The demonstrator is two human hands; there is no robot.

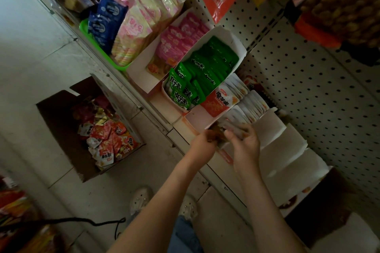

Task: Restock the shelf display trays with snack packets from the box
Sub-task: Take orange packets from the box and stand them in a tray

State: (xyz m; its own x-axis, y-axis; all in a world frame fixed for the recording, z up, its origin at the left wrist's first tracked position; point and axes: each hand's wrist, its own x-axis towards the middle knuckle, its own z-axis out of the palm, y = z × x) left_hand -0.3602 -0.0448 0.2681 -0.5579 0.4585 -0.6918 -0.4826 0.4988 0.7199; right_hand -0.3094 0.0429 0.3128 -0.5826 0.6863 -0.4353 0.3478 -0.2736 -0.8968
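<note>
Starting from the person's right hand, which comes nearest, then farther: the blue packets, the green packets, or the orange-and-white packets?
1. Orange-and-white packets, just above the right hand.
2. Green packets, next tray up.
3. Blue packets, far upper left.

Head-worn, facing down (tilted), close over shelf [222, 178]

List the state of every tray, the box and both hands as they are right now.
Cardboard box: open, partly filled with loose packets.
Green packet tray: packed full.
Pink packet tray: part full, packets toward the back.
Orange-and-white packet tray: rows standing upright.
White trays: look empty.
Left hand: grips packet bunch, blurred.
Right hand: grips the same packet bunch.
</note>
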